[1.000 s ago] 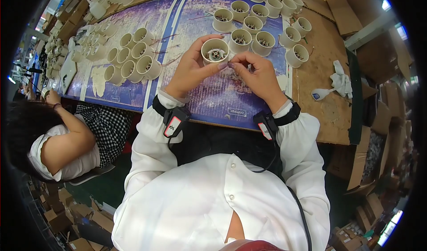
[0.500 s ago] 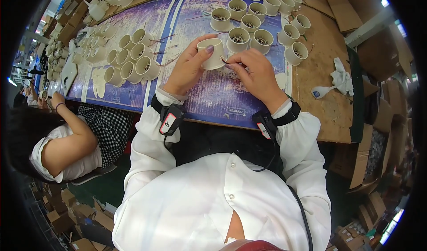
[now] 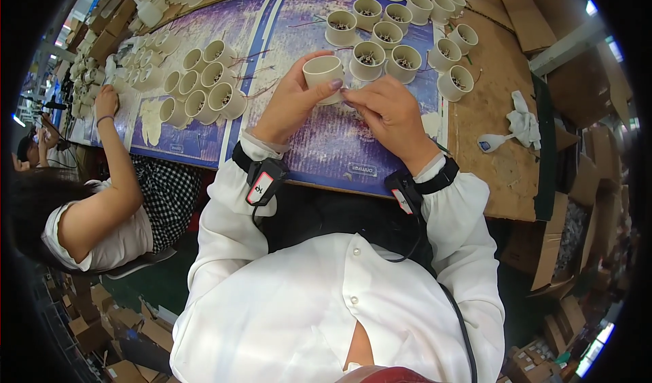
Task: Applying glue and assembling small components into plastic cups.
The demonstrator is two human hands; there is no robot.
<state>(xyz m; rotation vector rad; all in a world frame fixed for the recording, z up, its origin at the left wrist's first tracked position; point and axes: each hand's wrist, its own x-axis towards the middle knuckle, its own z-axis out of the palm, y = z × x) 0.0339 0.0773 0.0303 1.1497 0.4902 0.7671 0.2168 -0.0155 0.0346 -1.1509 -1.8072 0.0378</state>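
My left hand (image 3: 293, 101) grips a small cream plastic cup (image 3: 323, 74), tilted on its side just above the blue printed mat (image 3: 319, 145). My right hand (image 3: 388, 115) is closed right next to the cup's lower edge, its fingertips pinched together at the cup's base; whatever they pinch is too small to see. Just beyond my hands stand several matching cream cups (image 3: 390, 40) with small dark parts and wires inside.
A second cluster of cups (image 3: 200, 87) lies to the left on the mat. A co-worker's arm (image 3: 119, 159) reaches onto the table at far left. A white cloth (image 3: 524, 121) and a small white tool (image 3: 494, 142) lie on the bare wooden table (image 3: 489, 179) at right. Cardboard boxes (image 3: 591, 179) surround the bench.
The cup has tipped from mouth-up to lying sideways in my left hand. My right hand stayed at its rim. The co-worker's arm has reached up onto the table.
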